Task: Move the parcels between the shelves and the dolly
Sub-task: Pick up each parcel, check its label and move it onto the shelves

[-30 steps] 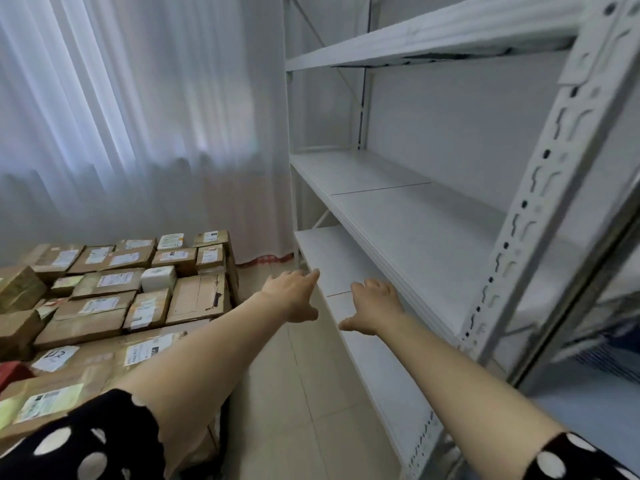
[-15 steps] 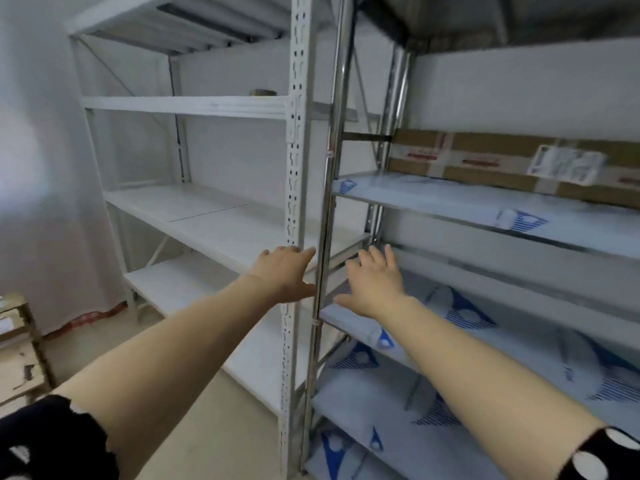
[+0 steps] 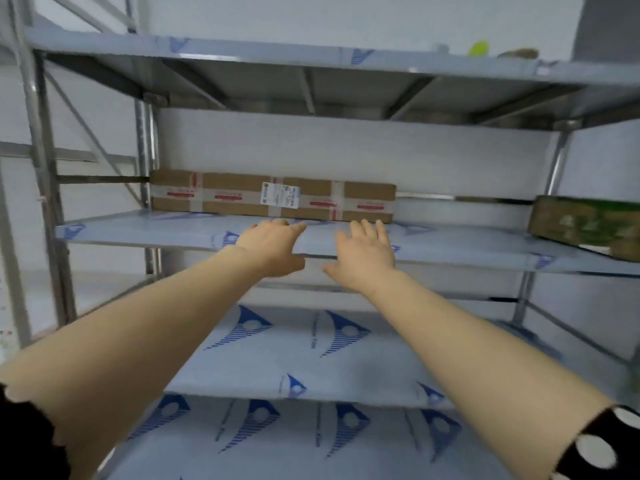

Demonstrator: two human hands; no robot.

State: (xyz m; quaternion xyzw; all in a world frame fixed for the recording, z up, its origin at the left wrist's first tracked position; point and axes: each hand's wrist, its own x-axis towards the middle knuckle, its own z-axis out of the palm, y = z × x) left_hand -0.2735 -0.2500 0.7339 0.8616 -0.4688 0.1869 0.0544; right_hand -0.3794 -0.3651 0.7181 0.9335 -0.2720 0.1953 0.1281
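While both hands, left hand [image 3: 273,247] and right hand [image 3: 363,252], reach empty with fingers spread, grasp the long parcel [image 3: 273,197] by its ends.

A long parcel [image 3: 273,197] lies at the back of the middle shelf [image 3: 138,232], centre-left in the frame, set lengthwise along the wall. A second box [image 3: 585,225] sits on the same shelf at the right edge of the frame, well apart from the parcel. The left hand [image 3: 273,247] and right hand [image 3: 363,258] are side by side over the shelf's front edge, just before the parcel. What seem to be small items [image 3: 479,49] stand on the top shelf [image 3: 242,53] at upper right. A lower shelf [image 3: 311,368] lies beneath the arms.
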